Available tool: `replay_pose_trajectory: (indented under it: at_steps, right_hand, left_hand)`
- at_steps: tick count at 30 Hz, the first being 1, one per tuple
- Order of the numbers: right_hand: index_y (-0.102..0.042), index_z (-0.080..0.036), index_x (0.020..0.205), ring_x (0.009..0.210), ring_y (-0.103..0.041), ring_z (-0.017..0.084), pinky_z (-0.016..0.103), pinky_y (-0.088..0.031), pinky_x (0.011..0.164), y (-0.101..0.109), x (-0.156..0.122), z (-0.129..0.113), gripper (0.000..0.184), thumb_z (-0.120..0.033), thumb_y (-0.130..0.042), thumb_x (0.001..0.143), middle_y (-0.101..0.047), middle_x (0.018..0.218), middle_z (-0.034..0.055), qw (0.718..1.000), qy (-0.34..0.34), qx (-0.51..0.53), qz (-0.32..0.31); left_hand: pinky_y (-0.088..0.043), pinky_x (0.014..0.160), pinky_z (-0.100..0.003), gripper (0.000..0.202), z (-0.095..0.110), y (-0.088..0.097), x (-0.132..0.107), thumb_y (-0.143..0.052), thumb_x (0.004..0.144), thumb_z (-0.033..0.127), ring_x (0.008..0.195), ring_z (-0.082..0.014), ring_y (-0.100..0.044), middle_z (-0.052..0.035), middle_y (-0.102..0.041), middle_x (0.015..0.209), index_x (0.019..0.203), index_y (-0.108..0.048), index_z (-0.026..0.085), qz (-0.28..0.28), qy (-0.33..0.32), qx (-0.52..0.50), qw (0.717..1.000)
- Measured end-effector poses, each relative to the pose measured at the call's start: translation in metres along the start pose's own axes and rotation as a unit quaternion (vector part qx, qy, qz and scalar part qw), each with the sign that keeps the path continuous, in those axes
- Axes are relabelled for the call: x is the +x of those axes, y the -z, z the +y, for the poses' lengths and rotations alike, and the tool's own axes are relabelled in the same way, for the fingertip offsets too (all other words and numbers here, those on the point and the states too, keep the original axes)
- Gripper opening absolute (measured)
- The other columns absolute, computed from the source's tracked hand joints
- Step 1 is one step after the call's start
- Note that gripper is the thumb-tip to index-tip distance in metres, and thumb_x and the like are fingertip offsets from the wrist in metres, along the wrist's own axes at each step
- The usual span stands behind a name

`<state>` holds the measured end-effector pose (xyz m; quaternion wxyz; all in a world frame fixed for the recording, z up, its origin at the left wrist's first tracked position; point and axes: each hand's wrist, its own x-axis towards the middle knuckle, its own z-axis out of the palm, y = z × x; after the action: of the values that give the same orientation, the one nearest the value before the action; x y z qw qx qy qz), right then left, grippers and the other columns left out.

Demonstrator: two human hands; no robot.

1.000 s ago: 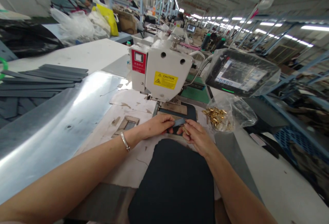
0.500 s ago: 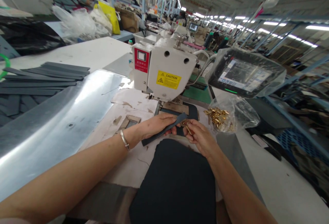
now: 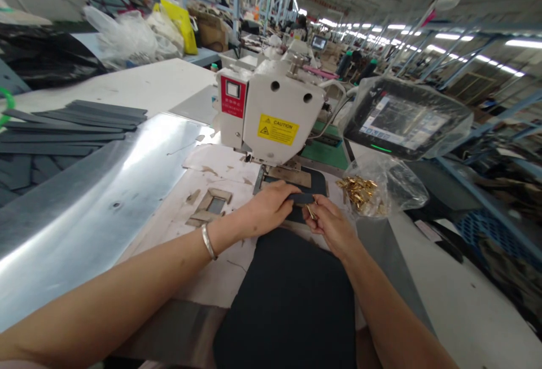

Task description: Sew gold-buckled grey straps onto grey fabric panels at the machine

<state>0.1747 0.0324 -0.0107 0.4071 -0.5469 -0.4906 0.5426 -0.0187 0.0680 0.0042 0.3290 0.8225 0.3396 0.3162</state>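
Between my two hands a dark grey strip point(image 3: 302, 198) is stretched short, folded or bent so that only a small length shows. My left hand point(image 3: 271, 206) grips its left part, fingers closed. At its right end my right hand point(image 3: 332, 223) pinches the strip together with a small gold metal piece point(image 3: 311, 211). Below the hands lies a large dark panel point(image 3: 292, 295), running under the sewing machine head point(image 3: 283, 112) towards the clamp plate point(image 3: 290, 176). A silver bracelet circles my left wrist.
Gold metal pieces point(image 3: 359, 191) lie in a clear bag at right, below a plastic-wrapped screen point(image 3: 402, 121). Several grey strips point(image 3: 71, 126) are piled at left beside a shiny metal sheet point(image 3: 139, 171). A small rectangular frame point(image 3: 214, 205) rests left of the hands. A person is at far left.
The strip has gone from slanting out past my left hand to a short, level piece between both hands. My left hand has turned and shifted slightly right; my right hand stays nearly in place.
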Motion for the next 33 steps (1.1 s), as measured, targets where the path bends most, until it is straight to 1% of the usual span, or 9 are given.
replay_pose_trajectory:
  at_steps: [4,8,12,16,18,21,24,27,33]
  right_hand:
    - [-0.054,-0.023,0.081,0.051,-0.041,0.011,0.025,-0.026,0.046,-0.001,-0.002,-0.002,0.017,-0.04,-0.051,0.087,-0.054,0.067,-0.0021,0.997,0.036,-0.07,0.0]
    - [-0.057,-0.026,0.091,0.054,-0.047,0.015,0.028,-0.032,0.05,0.0,-0.004,-0.007,0.013,-0.037,-0.05,0.088,-0.059,0.07,-0.0008,0.984,0.093,-0.151,0.034]
    - [-0.06,-0.027,0.102,0.072,-0.059,0.024,0.034,-0.04,0.065,-0.005,-0.008,-0.01,0.019,-0.026,-0.055,0.084,-0.064,0.074,0.003,0.944,0.158,-0.272,0.093]
    - [-0.056,-0.023,0.111,0.077,-0.061,0.028,0.037,-0.04,0.07,-0.014,-0.012,-0.007,0.03,-0.019,-0.048,0.083,-0.066,0.085,0.0085,0.905,0.183,-0.375,0.082]
    - [-0.057,-0.023,0.105,0.072,-0.06,0.027,0.036,-0.039,0.067,-0.014,-0.011,-0.005,0.025,-0.018,-0.047,0.082,-0.064,0.08,0.0078,0.902,0.175,-0.39,0.064]
    - [-0.057,-0.024,0.082,0.063,-0.055,0.022,0.032,-0.037,0.061,-0.004,0.0,-0.004,0.01,-0.023,-0.047,0.08,-0.058,0.066,0.0029,0.928,0.143,-0.341,0.048]
    - [-0.053,-0.024,0.071,0.05,-0.045,0.016,0.027,-0.029,0.048,0.011,0.016,-0.007,0.015,-0.035,-0.048,0.079,-0.049,0.055,-0.0014,0.969,0.024,-0.243,0.046]
    - [-0.052,-0.022,0.074,0.043,-0.034,0.01,0.022,-0.018,0.043,0.024,0.03,-0.014,0.032,-0.053,-0.058,0.074,-0.043,0.051,-0.005,0.978,-0.07,-0.195,0.04]
    - [-0.049,-0.021,0.069,0.042,-0.033,0.007,0.02,-0.018,0.041,0.035,0.052,-0.02,0.044,-0.06,-0.069,0.063,-0.04,0.049,-0.0069,0.97,-0.086,-0.216,0.07]
  left_hand:
    - [-0.046,0.096,-0.036,0.032,-0.001,-0.007,-0.002,-0.046,0.086,0.01,0.102,-0.0213,-0.058,-0.0105,-0.063,0.106,0.116,-0.058,0.012,0.01,-0.023,0.083,0.996]
    - [-0.051,0.085,-0.033,0.025,-0.003,-0.01,-0.003,-0.045,0.091,0.015,0.093,-0.0207,-0.064,-0.0083,-0.066,0.1,0.11,-0.061,0.016,-0.01,0.0,0.147,0.989]
    - [-0.053,0.076,-0.034,0.02,0.002,-0.017,-0.005,-0.042,0.095,0.018,0.088,-0.0231,-0.066,-0.0096,-0.067,0.093,0.102,-0.06,0.015,-0.009,0.001,0.27,0.963]
    - [-0.052,0.066,-0.032,0.019,0.008,-0.025,-0.003,-0.043,0.093,0.014,0.079,-0.0228,-0.066,-0.0084,-0.066,0.085,0.109,-0.053,0.014,-0.02,-0.018,0.305,0.952]
    - [-0.051,0.066,-0.031,0.02,0.008,-0.027,0.0,-0.043,0.094,0.015,0.078,-0.0222,-0.065,-0.0081,-0.066,0.086,0.112,-0.051,0.013,-0.015,-0.033,0.3,0.953]
    - [-0.048,0.084,-0.037,0.017,0.001,-0.029,0.006,-0.042,0.097,0.02,0.095,-0.0236,-0.061,-0.0103,-0.066,0.096,0.106,-0.054,0.014,0.003,-0.098,0.32,0.942]
    - [-0.034,0.106,-0.043,0.028,-0.01,-0.033,0.008,-0.04,0.099,0.023,0.117,-0.0237,-0.053,-0.013,-0.061,0.122,0.121,-0.053,0.014,0.032,-0.135,0.329,0.934]
    - [-0.024,0.114,-0.043,0.048,-0.023,-0.039,0.01,-0.042,0.099,0.031,0.133,-0.023,-0.041,-0.0141,-0.046,0.145,0.143,-0.037,0.013,0.025,-0.115,0.315,0.942]
    - [-0.025,0.114,-0.042,0.063,-0.045,-0.046,0.023,-0.042,0.097,0.048,0.14,-0.0266,-0.033,-0.0156,-0.039,0.151,0.146,-0.035,0.009,-0.015,-0.05,0.33,0.943]
